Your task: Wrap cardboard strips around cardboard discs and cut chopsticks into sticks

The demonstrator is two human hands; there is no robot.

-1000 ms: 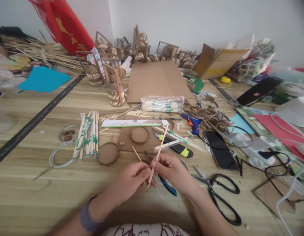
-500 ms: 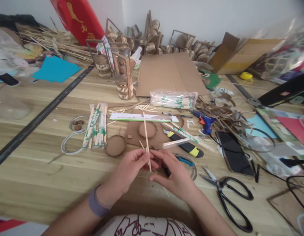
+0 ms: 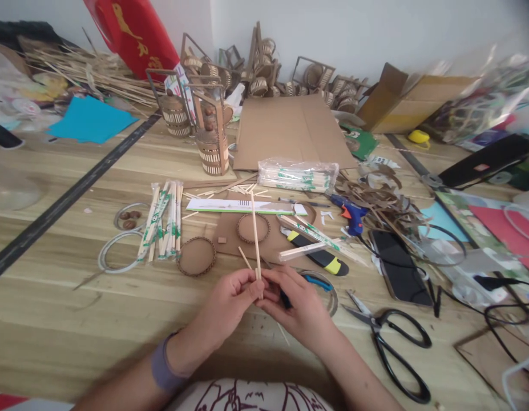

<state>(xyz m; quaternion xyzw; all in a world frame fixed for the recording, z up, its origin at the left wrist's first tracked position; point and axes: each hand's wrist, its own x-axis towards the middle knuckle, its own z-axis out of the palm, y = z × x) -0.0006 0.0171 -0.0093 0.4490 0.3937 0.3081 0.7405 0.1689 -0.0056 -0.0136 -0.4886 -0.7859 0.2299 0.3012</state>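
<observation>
My left hand is closed, pinching a pale wooden chopstick upright between thumb and fingers, with a short stick piece against its lower end. My right hand closes in from the other side, its fingertips around the chopstick's lower end, partly hidden. Another thin stick slants out behind my left fingers. Beneath my right hand lies a blue-and-black handled tool, mostly covered. Ahead are two round woven rings, one on the wood and one on brown cardboard.
Black-handled scissors and a phone lie right, near a blue glue gun. Wrapped chopsticks lie left. A yellow-black cutter sits ahead. Small wooden baskets stand behind, beside a cardboard sheet.
The chopstick has gone from slanting right to nearly upright. My right hand let go and opened, then closed back in beside my left fingers. The camera view has shifted slightly.
</observation>
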